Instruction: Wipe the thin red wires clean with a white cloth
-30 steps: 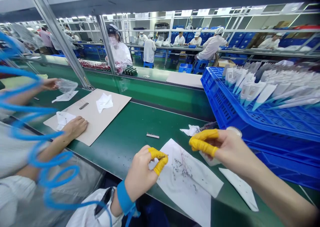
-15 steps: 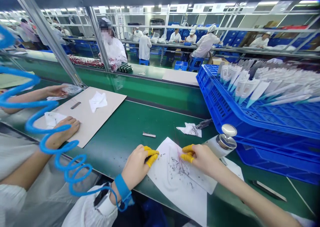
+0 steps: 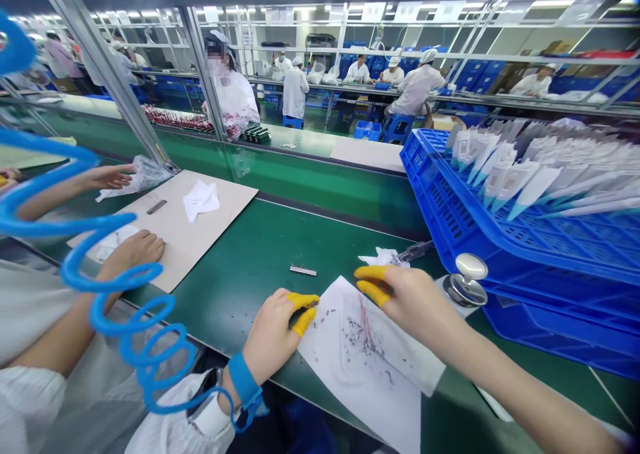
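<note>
My left hand [image 3: 273, 331], with yellow finger cots and a blue wrist strap, is at the left edge of a white paper sheet [image 3: 350, 387]. Its thumb and forefinger tips come close together, with a tiny dark spot at them that I cannot make out. Over the sheet's far right side hovers my right hand [image 3: 405, 294], also in yellow cots, its thumb and finger apart with nothing visible between. Thin red wires [image 3: 367, 331] lie on the sheet among scattered small dark pieces [image 3: 353, 334]. Several tiny metal parts [image 3: 323, 319] lie near my left fingertips.
Stacked blue crates [image 3: 450, 214] with white-wrapped items stand at right. A metal-topped dispenser bottle [image 3: 465, 287] is partly behind my right hand. A small metal bar [image 3: 303, 270] lies ahead. At left, a co-worker's hand [image 3: 137, 251] rests on a beige board [image 3: 215, 221]; a coiled blue cord [image 3: 110, 274] hangs nearby.
My right hand has come away from the red wires, moving up toward the far edge of the sheet. My left hand stays nearly in place. The view has shifted slightly.
</note>
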`<state>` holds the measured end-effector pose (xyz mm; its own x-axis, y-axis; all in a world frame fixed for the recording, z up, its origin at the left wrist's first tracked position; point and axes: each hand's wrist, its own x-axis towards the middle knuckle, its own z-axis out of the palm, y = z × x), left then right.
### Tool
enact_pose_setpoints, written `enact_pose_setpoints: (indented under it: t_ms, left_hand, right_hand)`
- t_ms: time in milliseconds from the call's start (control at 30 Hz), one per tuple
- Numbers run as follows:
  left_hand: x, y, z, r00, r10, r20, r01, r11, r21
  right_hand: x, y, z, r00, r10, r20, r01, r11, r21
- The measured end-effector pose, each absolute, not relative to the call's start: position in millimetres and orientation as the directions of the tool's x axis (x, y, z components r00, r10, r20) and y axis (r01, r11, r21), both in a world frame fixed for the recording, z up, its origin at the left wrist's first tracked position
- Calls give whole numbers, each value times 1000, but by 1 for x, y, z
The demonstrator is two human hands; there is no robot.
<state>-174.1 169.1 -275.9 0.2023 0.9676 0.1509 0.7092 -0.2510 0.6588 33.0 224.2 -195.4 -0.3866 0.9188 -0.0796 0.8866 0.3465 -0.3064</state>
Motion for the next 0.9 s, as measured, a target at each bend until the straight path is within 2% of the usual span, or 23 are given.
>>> enact_pose_setpoints:
  t_ms: [100, 300, 433, 700, 900]
  left_hand:
    - [-189, 168, -279, 125, 979, 160, 717, -200, 667]
    - [-219, 186, -282, -40, 992, 117, 811, -36, 584]
    - [-222, 212, -281, 14, 990, 142, 820, -93, 564]
    - [-209, 260, -293, 221, 965, 138, 791, -261, 554]
    - [-208, 266, -299, 250, 958, 137, 779, -283, 560]
  right_hand:
    - [11, 249, -212, -495, 868, -50, 778, 417, -470]
    - [-38, 284, -234, -589, 808, -26, 705, 498, -505]
    - [-52, 290, -236, -632, 775, -7, 675, 546, -497]
    - [-48, 297, -239, -620, 785, 8, 678, 540, -498]
    - [-48, 297, -241, -601, 798, 28, 681, 530, -506]
